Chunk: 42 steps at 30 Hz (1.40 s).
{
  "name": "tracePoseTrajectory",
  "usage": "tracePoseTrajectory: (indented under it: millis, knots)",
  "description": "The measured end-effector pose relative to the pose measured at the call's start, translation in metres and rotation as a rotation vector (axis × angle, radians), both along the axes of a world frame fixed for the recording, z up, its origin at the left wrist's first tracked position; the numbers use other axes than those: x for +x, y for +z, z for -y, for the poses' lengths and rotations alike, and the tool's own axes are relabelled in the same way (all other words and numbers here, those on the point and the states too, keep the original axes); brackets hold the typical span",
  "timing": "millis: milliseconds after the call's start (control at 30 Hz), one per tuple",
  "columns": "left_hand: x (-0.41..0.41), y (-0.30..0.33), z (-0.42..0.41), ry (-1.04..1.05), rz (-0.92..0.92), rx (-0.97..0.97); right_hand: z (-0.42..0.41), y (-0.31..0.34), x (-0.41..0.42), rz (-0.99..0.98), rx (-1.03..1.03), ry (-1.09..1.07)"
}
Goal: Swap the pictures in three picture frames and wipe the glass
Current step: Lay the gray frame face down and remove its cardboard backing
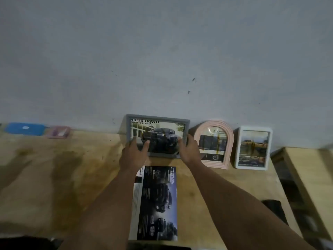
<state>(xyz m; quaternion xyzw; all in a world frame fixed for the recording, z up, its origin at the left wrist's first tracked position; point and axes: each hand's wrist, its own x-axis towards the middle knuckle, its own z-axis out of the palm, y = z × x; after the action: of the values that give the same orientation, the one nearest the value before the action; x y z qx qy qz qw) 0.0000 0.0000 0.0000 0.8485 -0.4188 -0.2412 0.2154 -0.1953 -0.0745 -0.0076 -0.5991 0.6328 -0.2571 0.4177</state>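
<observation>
Three frames are lined up along the back of the wooden table (54,177), all propped against the grey wall (162,51). The one being handled is the grey frame (158,120), a landscape rectangle with a dark pickup truck picture and big "HILUX TRAVO" lettering across the top. Left hand (135,150) has it by the lower left corner, thumb lying over the glass and the other fingers round the edge. Right hand (189,148) is clamped on the right edge the same way. Just beside it on the right is a pink arched frame (214,123) with ribbed edging, then a white frame (252,129), portrait, rounded corners, both holding car brochure pages. Lying flat on the table between the forearms is a loose brochure page (155,204), dark trucks on it, text running sideways. Far left by the wall: a blue box (25,129) and a small pink box (57,132).
</observation>
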Motion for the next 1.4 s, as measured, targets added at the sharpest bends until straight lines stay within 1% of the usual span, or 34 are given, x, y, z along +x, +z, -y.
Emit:
tracePoseTrajectory:
  millis: [67,133,200,300,367,533,633,700,800,900,1033,1100,1200,1300,1333,1400]
  knots:
    - [0.012,-0.014,0.015,0.092,-0.039,-0.049,0.014,-0.017,0.007,0.036,0.045,-0.073]
    - [0.027,-0.031,0.028,0.182,-0.153,-0.081,0.021,-0.027,0.014,0.037,0.14,-0.14]
    - [0.035,-0.039,0.044,0.274,-0.272,-0.102,0.03,-0.036,0.021,0.025,0.181,-0.182]
    - [0.042,-0.037,0.066,0.369,-0.433,-0.146,0.044,-0.052,0.029,0.021,0.179,-0.212]
    - [0.045,-0.04,0.076,0.426,-0.513,-0.142,0.05,-0.06,0.033,0.03,0.18,-0.227]
    - [0.047,-0.044,0.087,0.447,-0.594,-0.122,0.058,-0.07,0.035,0.156,0.212,-0.204]
    - [0.05,-0.04,0.085,0.458,-0.567,-0.116,0.061,-0.068,0.03,0.223,0.25,-0.198]
    - [0.054,-0.037,0.078,0.455,-0.571,-0.138,0.059,-0.06,0.027,0.254,0.256,-0.178]
    - [0.06,-0.033,0.056,0.504,-0.628,-0.23,0.047,-0.046,0.024,0.294,0.216,-0.142]
    - [0.06,-0.023,0.027,0.553,-0.654,-0.279,0.021,-0.03,0.017,0.384,0.197,-0.15]
    - [0.031,0.004,-0.014,0.545,-0.679,-0.342,-0.027,-0.013,-0.009,0.558,0.208,-0.318]
    - [0.012,0.007,-0.031,0.539,-0.701,-0.348,-0.049,-0.006,-0.031,0.636,0.214,-0.415]
    - [-0.021,0.005,-0.051,0.569,-0.826,-0.372,-0.077,-0.003,-0.074,0.729,0.251,-0.581]
    - [-0.064,0.008,-0.077,0.579,-1.029,-0.431,-0.1,-0.006,-0.124,0.793,0.299,-0.663]
    - [-0.076,0.001,-0.083,0.565,-1.079,-0.431,-0.107,-0.008,-0.14,0.807,0.316,-0.691]
    - [-0.098,-0.01,-0.094,0.547,-1.138,-0.366,-0.118,-0.013,-0.172,0.819,0.324,-0.749]
